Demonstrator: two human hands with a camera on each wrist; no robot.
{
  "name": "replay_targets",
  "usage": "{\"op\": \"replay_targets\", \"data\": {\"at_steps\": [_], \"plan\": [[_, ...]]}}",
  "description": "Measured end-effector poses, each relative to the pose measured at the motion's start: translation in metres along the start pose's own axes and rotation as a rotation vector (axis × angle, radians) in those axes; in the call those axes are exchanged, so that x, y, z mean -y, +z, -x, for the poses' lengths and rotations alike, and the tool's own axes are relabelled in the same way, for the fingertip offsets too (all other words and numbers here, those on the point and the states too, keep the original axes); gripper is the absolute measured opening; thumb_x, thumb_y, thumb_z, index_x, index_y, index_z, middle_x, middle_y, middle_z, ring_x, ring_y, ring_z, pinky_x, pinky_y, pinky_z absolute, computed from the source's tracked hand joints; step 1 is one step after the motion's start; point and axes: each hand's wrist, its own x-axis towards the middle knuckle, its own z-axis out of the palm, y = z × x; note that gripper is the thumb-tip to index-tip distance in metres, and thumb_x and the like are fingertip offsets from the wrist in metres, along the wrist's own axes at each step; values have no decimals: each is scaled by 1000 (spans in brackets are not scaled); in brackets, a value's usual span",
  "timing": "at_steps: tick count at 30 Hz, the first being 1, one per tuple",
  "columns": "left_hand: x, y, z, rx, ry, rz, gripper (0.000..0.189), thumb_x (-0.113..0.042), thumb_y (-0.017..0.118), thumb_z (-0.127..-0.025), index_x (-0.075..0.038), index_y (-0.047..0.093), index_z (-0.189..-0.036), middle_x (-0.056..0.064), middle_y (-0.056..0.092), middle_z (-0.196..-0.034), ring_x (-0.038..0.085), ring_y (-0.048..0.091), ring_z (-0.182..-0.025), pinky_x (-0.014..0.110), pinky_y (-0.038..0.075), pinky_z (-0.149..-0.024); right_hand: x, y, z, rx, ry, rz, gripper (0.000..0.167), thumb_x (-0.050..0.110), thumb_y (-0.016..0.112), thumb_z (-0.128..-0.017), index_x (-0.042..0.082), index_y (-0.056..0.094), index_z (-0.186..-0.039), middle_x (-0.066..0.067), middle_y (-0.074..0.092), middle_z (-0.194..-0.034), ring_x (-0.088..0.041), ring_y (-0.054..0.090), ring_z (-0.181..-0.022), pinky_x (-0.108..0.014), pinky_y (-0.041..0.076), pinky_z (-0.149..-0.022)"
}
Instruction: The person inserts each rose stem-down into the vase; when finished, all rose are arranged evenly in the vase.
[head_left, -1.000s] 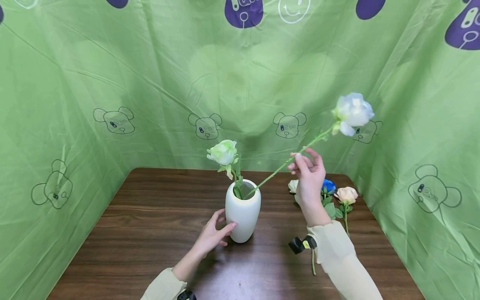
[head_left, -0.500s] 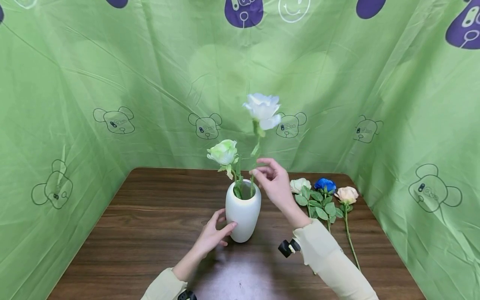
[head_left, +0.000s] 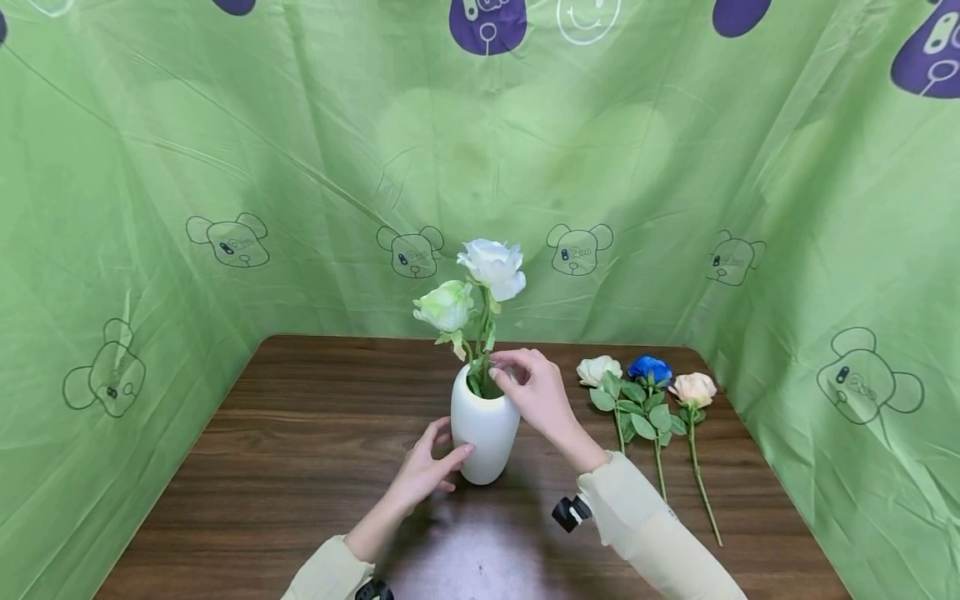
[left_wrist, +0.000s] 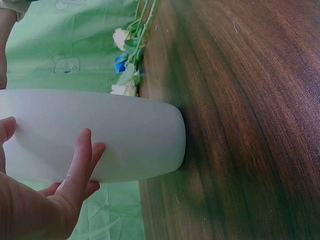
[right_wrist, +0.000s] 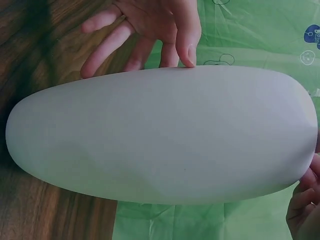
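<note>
Pinching a white flower (head_left: pixel 492 267) low, the right hand (head_left: pixel 534 390) slants over the vase (head_left: pixel 487 435) the left hand (head_left: pixel 422 473) holds.

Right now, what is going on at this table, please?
A person's left hand rests against an upright white vase, while the right hand pinches a white flower by its stem at the vase's mouth. A green-tinged flower stands in the vase too. A cream flower, a blue flower and a peach flower lie on the table, to the right.
</note>
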Motion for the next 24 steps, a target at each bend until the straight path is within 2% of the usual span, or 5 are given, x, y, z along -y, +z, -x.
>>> {"op": "replay_targets", "data": {"at_steps": [5, 11, 15, 19, 24], "plan": [[0, 0, 0, 1, 0, 5, 64, -26, 62, -83, -2, 29, -132, 32, 33, -128, 41, 56, -89, 41, 52, -56, 0, 0, -4, -52, 19, -34, 10, 12, 65, -80, 13, 68, -89, 7, 53, -73, -10, 45, -58, -26, 39, -49], [0, 0, 0, -4, 6, 6, 63, -25, 62, -83, -2, 29, -132, 32, 34, -127, 41, 57, -88, 44, 52, -57, -7, 2, -18, -122, 121, -109, 8, 10, 66, -78, 6, 68, -85, 0, 52, -71, -12, 46, -62, -24, 39, -53], [1, 0, 1, -3, 6, 2, 63, -25, 62, -83, -2, 29, -132, 32, 33, -127, 42, 56, -88, 39, 52, -54, -9, 5, -24, -83, 230, -236, 18, 15, 66, -79, 5, 68, -93, -3, 55, -78, -15, 47, -69, -26, 41, -59], [1, 1, 1, -2, 5, 4, 63, -25, 62, -83, -2, 30, -132, 32, 34, -127, 42, 56, -88, 41, 52, -55, -6, 7, -28, -31, 343, -366, 23, 18, 66, -80, 4, 66, -98, -5, 56, -88, -17, 49, -80, -27, 43, -67], [0, 1, 1, 0, 5, 13, 62, -24, 62, -84, -2, 30, -132, 32, 34, -126, 42, 56, -88, 45, 52, -57, -4, 8, -30, 5, 389, -394, 23, 20, 68, -79, 2, 66, -93, -5, 57, -91, -18, 49, -83, -28, 43, -68]]}}
